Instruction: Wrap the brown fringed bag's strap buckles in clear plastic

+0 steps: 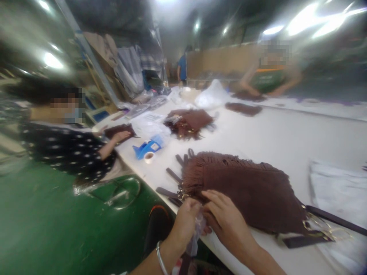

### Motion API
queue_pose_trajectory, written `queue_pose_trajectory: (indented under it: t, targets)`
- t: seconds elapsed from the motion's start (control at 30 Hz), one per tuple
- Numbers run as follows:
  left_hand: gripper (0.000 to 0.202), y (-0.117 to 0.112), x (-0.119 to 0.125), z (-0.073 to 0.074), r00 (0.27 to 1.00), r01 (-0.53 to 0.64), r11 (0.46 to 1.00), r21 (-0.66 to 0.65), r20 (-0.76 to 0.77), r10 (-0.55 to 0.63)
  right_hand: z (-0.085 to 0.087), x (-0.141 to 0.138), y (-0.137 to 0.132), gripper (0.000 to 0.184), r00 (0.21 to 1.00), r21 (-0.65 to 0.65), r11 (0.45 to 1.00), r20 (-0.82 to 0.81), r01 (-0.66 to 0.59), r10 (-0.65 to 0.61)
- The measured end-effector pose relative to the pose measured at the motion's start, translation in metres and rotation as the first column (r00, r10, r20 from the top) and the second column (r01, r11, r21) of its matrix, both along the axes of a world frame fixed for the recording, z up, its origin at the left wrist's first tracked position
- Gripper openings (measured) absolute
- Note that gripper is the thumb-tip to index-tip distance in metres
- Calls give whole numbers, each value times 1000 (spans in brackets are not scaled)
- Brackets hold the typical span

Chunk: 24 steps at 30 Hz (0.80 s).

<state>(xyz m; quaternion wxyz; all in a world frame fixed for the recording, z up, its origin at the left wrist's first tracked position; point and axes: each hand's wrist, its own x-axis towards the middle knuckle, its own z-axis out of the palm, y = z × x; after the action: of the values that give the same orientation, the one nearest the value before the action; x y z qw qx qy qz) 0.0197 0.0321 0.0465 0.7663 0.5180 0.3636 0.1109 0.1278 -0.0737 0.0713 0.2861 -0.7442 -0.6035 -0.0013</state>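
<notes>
A stack of brown fringed suede bags (pixel 246 191) lies on the white table (pixel 286 133) in front of me, with dark straps and gold buckles at its left end. My left hand (pixel 185 223), a bangle on its wrist, pinches a thin clear plastic piece (pixel 196 233) at the near edge of the stack. My right hand (pixel 226 219) rests on the near edge of the brown bags, fingers curled on the suede beside the buckles.
A blue tape dispenser (pixel 146 148) and a tape roll (pixel 149 157) lie to the left. More brown bags (pixel 189 123) and a white plastic bag (pixel 212 95) lie farther back. A seated person in a dotted top (pixel 65 149) works at the left; others stand beyond. White sheets (pixel 338 187) lie at right.
</notes>
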Motion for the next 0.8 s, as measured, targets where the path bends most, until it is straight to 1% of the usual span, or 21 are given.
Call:
queue_pose_trajectory:
  t: [0.07,0.17,0.27,0.37,0.43,0.5,0.53,0.67,0.73,0.8]
  targets:
    - [35,3,-1,4,1000,7,1000,-22,20,-7,1,-3,2,16,998,-6,1000,56,2,-2]
    - [35,8,-8,11,997,55,994,-98,67,-48,-1,-6,5,17,991,-27,1000,130,-9,12]
    - [36,14,-21,17,981,155,971,-182,141,-130,-4,-8,6,16,985,-33,999,172,-17,22]
    - [45,16,-36,19,954,247,945,-215,224,-199,-6,-9,7,15,980,-37,999,198,1,7]
    - [51,16,-45,16,943,267,939,-219,260,-207,-5,-11,8,15,977,-44,999,211,-1,10]
    - [52,13,-54,10,942,262,940,-218,271,-200,-4,-12,8,16,976,-47,999,218,-4,14]
    - [49,12,-58,6,944,258,942,-217,264,-198,-3,-13,8,16,976,-47,999,217,-3,13]
    - [29,7,-73,-8,965,237,951,-200,166,-205,-2,-14,7,14,983,-40,999,185,14,-7]
    - [26,6,-79,-10,967,239,951,-195,135,-216,-5,-13,8,13,985,-36,999,172,13,-6]
    - [29,5,-83,-9,966,247,951,-188,122,-227,-9,-15,9,12,985,-24,999,169,26,-22]
